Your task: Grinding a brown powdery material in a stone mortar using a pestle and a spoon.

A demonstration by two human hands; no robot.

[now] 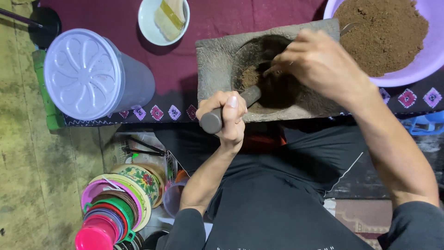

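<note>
Grey stone fills our left hand (227,115): the fingers are wrapped tight around the near end of a thick grey stone pestle (231,107), thumb up along the shaft. We judge it heavy, rigid and a little gritty, unlikely to slip, and best gripped as it is now, at the butt end nearest our body. Its long axis runs diagonally, from the blunt end at lower left up and to the right, with the working tip pointing into the bowl.

Our right hand (319,62) hovers over that bowl, fingertips gathered in a pinch around what looks like a slim metal utensil; we cannot tell its exact shape.

Both hands work inside a rough rectangular grey stone mortar (217,55) with a round hollow, where a small heap of brown ground powder (249,76) lies. The mortar sits on a dark maroon cloth (115,18).

Beyond it, a lilac plastic basin (430,60) holds more brown powder, a white bowl (145,25) sits beside it, and a clear lidded plastic tub (88,74) stands to the left.
</note>
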